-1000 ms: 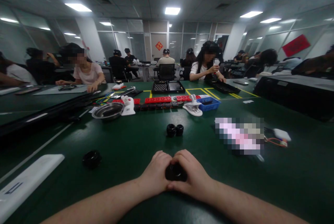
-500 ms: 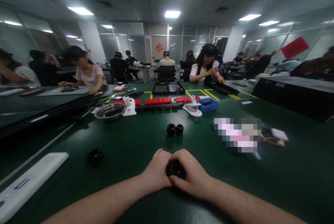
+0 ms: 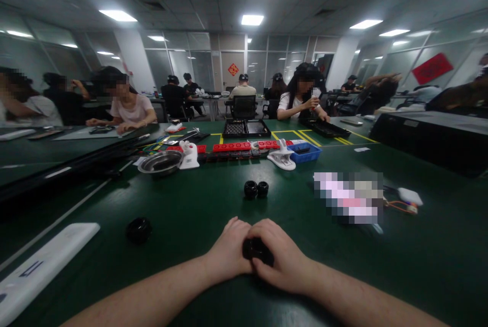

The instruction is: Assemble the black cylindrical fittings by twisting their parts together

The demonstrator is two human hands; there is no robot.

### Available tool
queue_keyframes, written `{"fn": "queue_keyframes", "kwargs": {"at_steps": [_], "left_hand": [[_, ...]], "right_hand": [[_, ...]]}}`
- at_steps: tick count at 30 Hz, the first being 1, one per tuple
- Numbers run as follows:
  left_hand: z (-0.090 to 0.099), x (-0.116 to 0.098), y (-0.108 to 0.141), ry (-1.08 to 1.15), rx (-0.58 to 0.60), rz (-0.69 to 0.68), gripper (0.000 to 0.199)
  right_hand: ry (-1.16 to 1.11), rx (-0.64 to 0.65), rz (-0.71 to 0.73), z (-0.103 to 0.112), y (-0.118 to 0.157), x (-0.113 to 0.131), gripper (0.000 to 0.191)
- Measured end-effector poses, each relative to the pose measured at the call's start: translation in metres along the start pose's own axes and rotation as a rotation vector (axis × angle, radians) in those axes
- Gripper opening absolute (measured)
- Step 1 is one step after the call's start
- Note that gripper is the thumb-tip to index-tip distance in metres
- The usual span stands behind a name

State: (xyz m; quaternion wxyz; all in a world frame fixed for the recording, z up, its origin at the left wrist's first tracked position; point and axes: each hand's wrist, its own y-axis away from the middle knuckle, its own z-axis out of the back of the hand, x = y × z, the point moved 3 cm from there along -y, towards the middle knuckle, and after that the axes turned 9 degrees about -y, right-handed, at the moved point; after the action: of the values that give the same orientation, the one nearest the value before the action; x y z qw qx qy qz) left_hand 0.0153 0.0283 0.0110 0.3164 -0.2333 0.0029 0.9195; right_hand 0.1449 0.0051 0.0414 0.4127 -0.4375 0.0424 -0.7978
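Observation:
Both hands meet over the green table in the lower middle of the head view. Between them is a glossy black tyre-like ring (image 3: pixel 257 249). My right hand (image 3: pixel 280 250) curls round it from above and the right, with fingers over the top and thumb low. My left hand (image 3: pixel 229 248) presses against the left side, and most of its fingertips are hidden behind the ring. Straight ahead, two similar black rings (image 3: pixel 250 189) stand side by side on the table. Another black ring (image 3: pixel 139 230) lies by itself to the left.
A long white panel (image 3: pixel 46 271) lies at the lower left. Farther off are a metal bowl (image 3: pixel 160 162), white clamps (image 3: pixel 282 155), red strips (image 3: pixel 231 147) and a blue bin (image 3: pixel 304 153). A blurred-out item (image 3: pixel 346 197) lies right. Several people sit beyond.
My right hand has shifted slightly to the right and turned a little over the black ring. My left hand stays nearly still. At the far left, a co-worker's hand has drawn back.

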Motion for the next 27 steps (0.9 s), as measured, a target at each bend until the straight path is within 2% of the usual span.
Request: {"fn": "queue_keyframes", "kwargs": {"at_steps": [3,7,10,13,17,19,24,27], "left_hand": [[0.001,0.0,0.0,0.005,0.004,0.014,0.044],[0.001,0.001,-0.001,-0.017,0.023,0.013,0.047],[0.001,0.001,-0.001,-0.027,0.019,-0.009,0.051],[-0.002,0.002,-0.001,-0.028,0.004,-0.01,0.047],[-0.004,0.004,-0.001,-0.01,-0.006,-0.007,0.048],[-0.004,0.005,-0.001,-0.001,0.007,-0.007,0.051],[-0.001,0.002,-0.001,-0.021,0.024,-0.015,0.048],[0.0,0.001,-0.002,-0.019,0.023,-0.003,0.047]], "right_hand": [[-0.058,0.023,0.063,0.001,0.0,0.005,0.039],[0.061,-0.095,-0.072,0.002,-0.001,-0.001,0.037],[0.124,-0.102,-0.149,0.001,-0.001,-0.007,0.033],[0.064,-0.037,-0.079,0.001,-0.001,-0.003,0.025],[-0.065,0.009,0.076,0.003,0.001,0.006,0.04],[-0.033,-0.038,0.042,0.004,0.001,0.004,0.04],[0.112,-0.105,-0.17,0.003,0.001,-0.007,0.04],[0.044,-0.051,-0.134,0.002,0.001,-0.005,0.033]]}}
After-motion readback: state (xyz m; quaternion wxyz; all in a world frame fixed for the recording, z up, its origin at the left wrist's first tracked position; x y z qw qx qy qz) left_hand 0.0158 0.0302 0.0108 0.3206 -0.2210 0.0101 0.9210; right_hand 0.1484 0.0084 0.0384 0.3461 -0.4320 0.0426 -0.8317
